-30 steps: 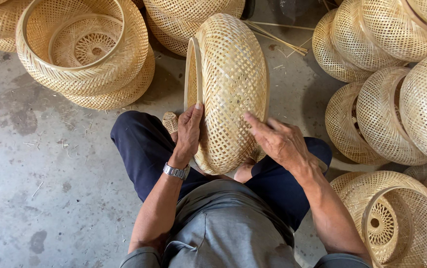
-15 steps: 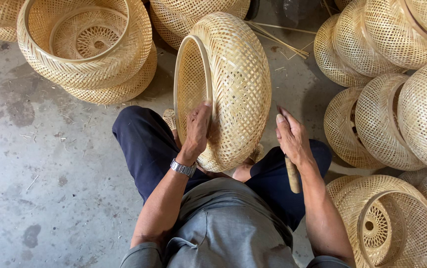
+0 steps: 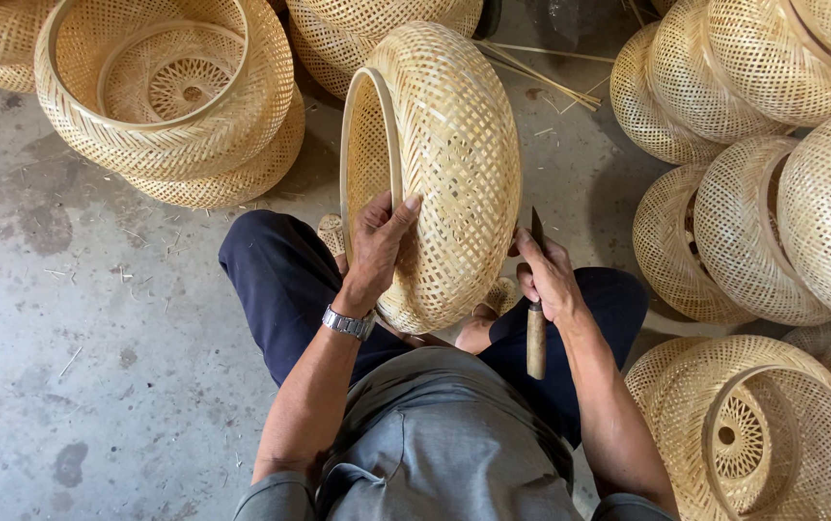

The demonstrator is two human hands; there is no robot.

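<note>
A round woven bamboo basket (image 3: 454,164) stands on its edge between my knees, its open rim turned to the left. My left hand (image 3: 377,246) grips that rim, thumb laid across the weave; a metal watch is on the wrist. My right hand (image 3: 546,275) is closed around a knife (image 3: 536,328) with a pale wooden handle. The dark blade points up along the basket's right side. I sit on the concrete floor in dark trousers and a grey shirt.
Stacked baskets (image 3: 169,96) lie at the upper left, more baskets (image 3: 763,183) are piled along the right, and one with an inner ring (image 3: 763,434) sits at the lower right. Thin bamboo strips (image 3: 541,72) lie behind the held basket. Bare concrete (image 3: 87,367) spreads to the left.
My right hand left the basket's weave and now holds the knife upright beside it. The basket has turned, so its open rim faces left, and my left hand moved onto that rim.
</note>
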